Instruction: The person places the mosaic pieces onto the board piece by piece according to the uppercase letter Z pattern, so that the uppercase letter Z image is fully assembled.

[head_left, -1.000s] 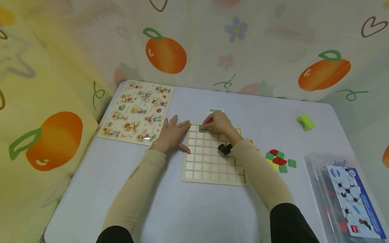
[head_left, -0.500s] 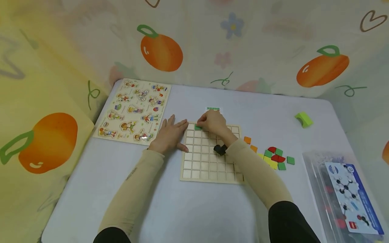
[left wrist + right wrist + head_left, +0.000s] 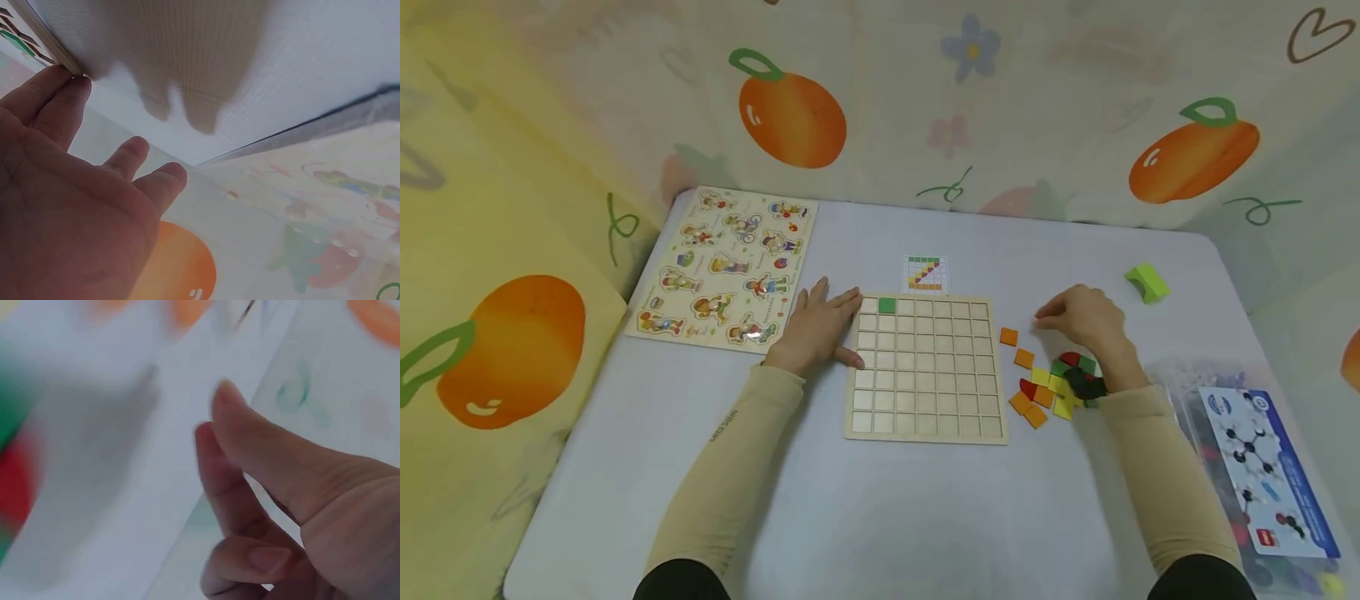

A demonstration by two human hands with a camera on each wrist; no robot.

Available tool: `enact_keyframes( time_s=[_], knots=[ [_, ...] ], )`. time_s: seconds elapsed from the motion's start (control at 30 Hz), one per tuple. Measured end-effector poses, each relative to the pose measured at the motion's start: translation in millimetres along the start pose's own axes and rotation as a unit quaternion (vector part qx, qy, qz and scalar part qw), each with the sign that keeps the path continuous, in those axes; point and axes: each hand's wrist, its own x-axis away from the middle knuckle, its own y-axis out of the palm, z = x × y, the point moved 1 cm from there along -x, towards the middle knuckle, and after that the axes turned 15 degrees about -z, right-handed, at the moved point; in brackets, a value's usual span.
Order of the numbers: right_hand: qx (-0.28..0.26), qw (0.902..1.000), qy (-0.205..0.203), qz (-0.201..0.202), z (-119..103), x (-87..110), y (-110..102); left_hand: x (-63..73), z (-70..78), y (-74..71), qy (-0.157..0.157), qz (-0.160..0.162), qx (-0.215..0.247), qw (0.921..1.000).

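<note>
A wooden grid board (image 3: 925, 367) lies on the table, with one green square tile (image 3: 887, 306) in its top row, second cell from the left. My left hand (image 3: 817, 327) rests at the board's left edge with fingers spread; in the left wrist view, fingertips (image 3: 76, 84) touch the board's corner. Right of the board, my right hand (image 3: 1086, 317) is over the table, beyond a pile of tiles. Its fingers are curled, thumb and index tips close together, and nothing shows between them in the right wrist view. Red, green, yellow and orange (image 3: 1009, 336) tiles make up the pile, partly hidden by the black wrist strap.
A small pattern card (image 3: 926, 274) lies just behind the board. A picture puzzle board (image 3: 722, 271) occupies the table's back left. At the right are a light green arched block (image 3: 1147, 283) and a clear plastic box (image 3: 1262, 475) with a printed label.
My right hand has let go of the green tile in the board's top row and moved right, beyond the loose tiles. The left hand keeps its place at the board's edge.
</note>
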Motion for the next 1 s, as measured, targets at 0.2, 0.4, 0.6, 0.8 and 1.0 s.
enact_keyframes(
  time_s=[0.2, 0.4, 0.6, 0.8, 1.0],
  knots=[
    [-0.010, 0.9969, 0.038, -0.068, 54.0, 23.0, -1.9, -0.3, -1.6, -1.3, -0.006, 0.003, -0.004, 1.0000],
    [-0.019, 0.9922, 0.042, -0.116, 66.1, 27.2, 3.0, -1.5, -2.3, 0.4, 0.002, 0.005, 0.001, 1.0000],
    [-0.031, 0.9934, 0.029, -0.107, 71.5, 30.5, 5.2, -3.0, -1.8, 0.8, 0.011, 0.004, 0.007, 0.9999],
    [-0.058, 0.9964, -0.008, -0.062, 67.3, 34.2, -4.9, -3.7, 0.4, -2.3, 0.016, 0.005, 0.011, 0.9998],
    [-0.063, 0.9916, -0.113, 0.012, 6.0, 7.2, -10.9, -2.6, -1.3, 0.6, 0.015, 0.010, 0.031, 0.9994]
  ],
)
